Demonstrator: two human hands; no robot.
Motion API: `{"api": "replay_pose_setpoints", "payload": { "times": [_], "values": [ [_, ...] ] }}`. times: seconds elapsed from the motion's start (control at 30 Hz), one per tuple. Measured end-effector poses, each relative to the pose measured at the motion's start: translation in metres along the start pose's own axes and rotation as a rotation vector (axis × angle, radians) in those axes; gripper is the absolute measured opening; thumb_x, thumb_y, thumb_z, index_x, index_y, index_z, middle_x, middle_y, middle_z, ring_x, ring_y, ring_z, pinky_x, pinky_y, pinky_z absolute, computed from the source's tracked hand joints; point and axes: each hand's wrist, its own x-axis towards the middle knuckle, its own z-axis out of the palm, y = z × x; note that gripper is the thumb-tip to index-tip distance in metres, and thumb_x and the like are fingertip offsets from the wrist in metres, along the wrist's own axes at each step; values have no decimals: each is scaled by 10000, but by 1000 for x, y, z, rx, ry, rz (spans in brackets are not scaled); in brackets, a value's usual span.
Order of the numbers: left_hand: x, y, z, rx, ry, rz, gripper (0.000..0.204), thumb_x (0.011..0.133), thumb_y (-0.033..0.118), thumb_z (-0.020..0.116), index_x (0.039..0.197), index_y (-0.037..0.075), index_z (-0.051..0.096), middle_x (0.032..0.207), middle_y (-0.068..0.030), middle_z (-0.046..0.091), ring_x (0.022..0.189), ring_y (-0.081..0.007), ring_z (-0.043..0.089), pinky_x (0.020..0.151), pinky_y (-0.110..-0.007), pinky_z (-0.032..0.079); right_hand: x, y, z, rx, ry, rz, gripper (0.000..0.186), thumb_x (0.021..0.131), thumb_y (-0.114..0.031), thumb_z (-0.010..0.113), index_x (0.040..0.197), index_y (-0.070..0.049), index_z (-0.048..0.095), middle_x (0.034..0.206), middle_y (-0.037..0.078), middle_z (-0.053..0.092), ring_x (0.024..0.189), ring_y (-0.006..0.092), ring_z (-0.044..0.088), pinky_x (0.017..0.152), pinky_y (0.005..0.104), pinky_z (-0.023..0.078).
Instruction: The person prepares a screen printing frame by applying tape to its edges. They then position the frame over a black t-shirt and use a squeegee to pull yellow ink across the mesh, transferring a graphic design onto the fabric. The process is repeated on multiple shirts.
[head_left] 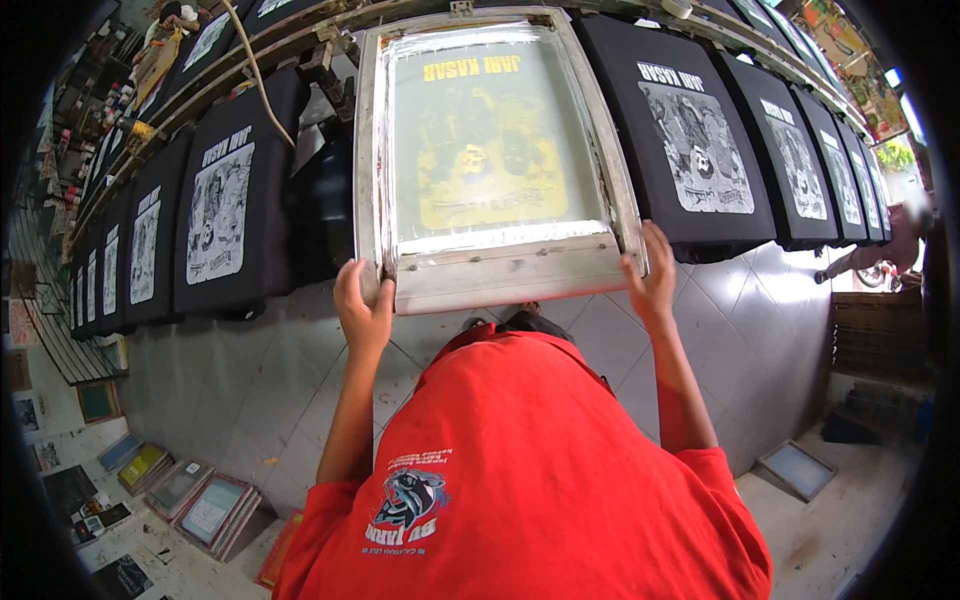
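Observation:
A large screen printing frame (505, 278) lies in front of me, with a worn, pale border. Its taut mesh (495, 120) carries a yellowish stencil of lettering over a picture. My left hand (364, 308) is closed on the near left corner, fingers along the outer side and thumb toward the front. At the near right corner my right hand (652, 280) grips the frame the same way. Whatever lies directly under the frame is hidden.
Black printed shirts on boards, such as this shirt (695, 140) and another shirt (220, 200), run in rows on both sides. A wooden rail (300, 40) passes behind. Several smaller screens (210, 505) lean low at the left; another screen (797, 468) lies at the right.

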Motion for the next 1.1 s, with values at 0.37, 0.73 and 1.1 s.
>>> {"api": "replay_pose_setpoints", "payload": {
  "times": [0.37, 0.73, 1.1],
  "values": [
    [27, -25, 8, -570, -196, -726, 367, 944, 316, 596, 1093, -18, 635, 996, -81, 663, 903, -139, 581, 813, -304, 449, 34, 38, 24, 133, -230, 634, 500, 954, -428, 535, 904, 68, 581, 733, 189, 554, 700, 223, 509, 701, 377, 439],
    [59, -11, -11, -660, -394, -898, 473, 946, 397, 575, 1161, -21, 628, 1110, -98, 655, 1027, -163, 587, 919, -308, 429, 53, 35, 19, 275, -246, 780, 610, 953, -509, 475, 829, 83, 557, 696, 229, 528, 675, 268, 516, 701, 411, 436],
    [23, 16, -32, -284, -234, -549, 530, 954, 416, 554, 1087, -92, 623, 1002, -207, 686, 933, -270, 648, 838, -368, 473, 23, 5, -27, 158, -184, 654, 588, 998, -472, 412, 943, 81, 604, 830, 252, 617, 816, 253, 596, 792, 389, 444]
  ]
}}
